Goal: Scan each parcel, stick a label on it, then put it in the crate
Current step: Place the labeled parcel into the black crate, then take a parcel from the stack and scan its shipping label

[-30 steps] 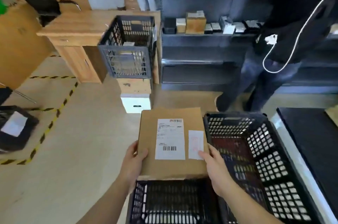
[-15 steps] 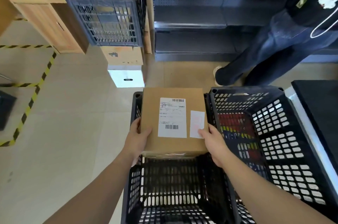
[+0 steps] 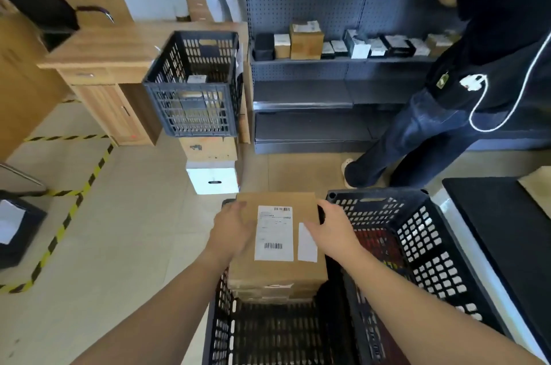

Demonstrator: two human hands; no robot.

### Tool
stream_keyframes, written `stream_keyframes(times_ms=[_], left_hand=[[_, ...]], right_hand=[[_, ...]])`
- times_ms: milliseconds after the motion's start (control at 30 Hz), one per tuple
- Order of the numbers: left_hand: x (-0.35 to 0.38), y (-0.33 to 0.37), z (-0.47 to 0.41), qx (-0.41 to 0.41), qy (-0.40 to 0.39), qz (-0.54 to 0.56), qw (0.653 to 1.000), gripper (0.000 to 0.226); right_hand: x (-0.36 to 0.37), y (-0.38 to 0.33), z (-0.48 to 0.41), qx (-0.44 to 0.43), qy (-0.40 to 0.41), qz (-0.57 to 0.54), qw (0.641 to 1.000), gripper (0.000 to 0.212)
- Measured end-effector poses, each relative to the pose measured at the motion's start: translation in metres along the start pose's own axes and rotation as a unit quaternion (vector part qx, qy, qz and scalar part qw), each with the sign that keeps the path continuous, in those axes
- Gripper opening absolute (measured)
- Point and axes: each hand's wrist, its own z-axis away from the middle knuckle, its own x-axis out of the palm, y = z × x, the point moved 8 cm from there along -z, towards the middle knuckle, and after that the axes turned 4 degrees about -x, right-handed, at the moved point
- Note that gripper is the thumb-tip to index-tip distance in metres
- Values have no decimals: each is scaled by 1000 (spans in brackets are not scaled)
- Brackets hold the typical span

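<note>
Lowered further into the crate [image 3: 220,320], the labelled parcel [image 3: 277,272] is nearly placed; left hand [image 3: 234,230] and right hand [image 3: 332,230] are laid loosely on top, not gripping.

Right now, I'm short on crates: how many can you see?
3: the near crate under the parcel, the right crate beside it, the grey crate on boxes by the desk. More may be hidden.
</note>
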Motion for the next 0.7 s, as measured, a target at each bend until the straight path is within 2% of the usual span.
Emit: stream_keyframes(times_ms=[167, 333, 400, 500, 600, 700], left_hand=[[-74, 143, 23, 160, 22, -137, 977, 42], [-115, 301, 85, 330, 70, -206, 919, 51], [-110, 361, 116, 391, 67, -215, 892, 47], [-74, 443, 171, 479, 42, -215, 850, 31], [-20, 513, 246, 557, 25, -195, 807, 45], [44, 569, 334, 618, -24, -165, 768, 54]], right_hand=[[-116, -123, 37, -107, 94, 118, 983, 60], [-235, -177, 99, -132, 217, 222, 941, 54], [-286, -167, 135, -104, 263, 244, 927, 55], [-362, -124, 204, -39, 342, 260, 902, 49], [-426, -60, 290, 54, 397, 262, 878, 49], [-473, 3, 388, 138, 440, 257, 850, 52]])
